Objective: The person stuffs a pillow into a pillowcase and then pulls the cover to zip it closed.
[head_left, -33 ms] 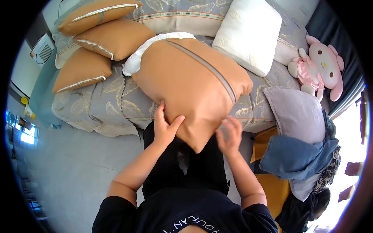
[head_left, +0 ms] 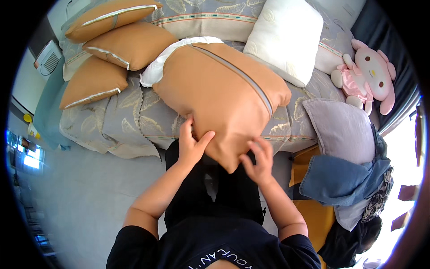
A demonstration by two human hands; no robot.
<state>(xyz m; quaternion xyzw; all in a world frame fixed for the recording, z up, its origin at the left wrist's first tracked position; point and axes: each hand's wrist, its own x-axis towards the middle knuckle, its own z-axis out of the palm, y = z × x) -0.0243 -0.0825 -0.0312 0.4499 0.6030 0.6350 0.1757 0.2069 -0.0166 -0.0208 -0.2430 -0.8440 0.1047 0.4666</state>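
A tan cushion cover (head_left: 219, 89) with a grey stripe lies across the sofa's front edge, its near corner pointing down over my legs. White padding (head_left: 154, 74) shows along its far left edge. My left hand (head_left: 191, 148) grips the cover's near left side, thumb on top and fingers curled at the edge. At the near right side, beside the pointed corner, my right hand (head_left: 260, 161) touches the cover with bent fingers apart, slightly blurred by motion. What lies inside the near end of the cover is hidden.
Several tan cushions (head_left: 130, 45) with white zips are stacked at the left of the patterned sofa (head_left: 107, 121). A white pillow (head_left: 286, 40) leans at the back, near a pink plush toy (head_left: 374, 74). A grey pillow (head_left: 342, 127) and blue denim (head_left: 338, 177) lie at the right.
My right hand has moved left onto the cover's near right edge. The cover's near corner has shifted slightly up and to the right. My left hand keeps its grip.
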